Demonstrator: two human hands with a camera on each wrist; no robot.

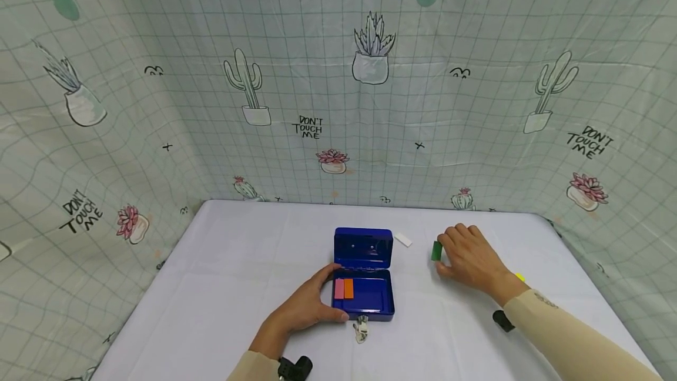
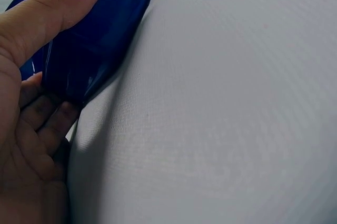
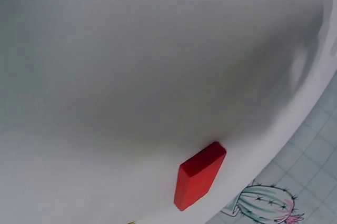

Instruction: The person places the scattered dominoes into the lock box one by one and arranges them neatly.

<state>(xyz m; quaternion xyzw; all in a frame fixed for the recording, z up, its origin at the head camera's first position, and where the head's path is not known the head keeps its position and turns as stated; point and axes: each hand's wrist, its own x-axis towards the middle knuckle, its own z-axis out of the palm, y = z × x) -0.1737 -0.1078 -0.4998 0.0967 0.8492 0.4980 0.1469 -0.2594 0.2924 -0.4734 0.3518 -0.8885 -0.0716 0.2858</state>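
A small blue metal cash box (image 1: 392,301) stands on the table with its lid (image 1: 363,249) raised. Inside, along its left side, lie a pink block (image 1: 339,288) and an orange block (image 1: 348,288). My left hand (image 1: 307,304) grips the box at its left end, thumb at the front wall and fingers behind; the left wrist view shows the thumb against the blue wall (image 2: 113,19). Off to the right, my right hand (image 1: 468,254) pinches a green block (image 1: 436,251) between thumb and fingers. The right hand itself is out of the right wrist view.
Keys (image 1: 361,331) hang from the lock at the box's front. Behind and right of the box lies a white block (image 1: 403,240). Something yellow (image 1: 520,277) peeks out past my right wrist. A red block (image 3: 200,176) lies on the white tablecloth (image 1: 238,263).
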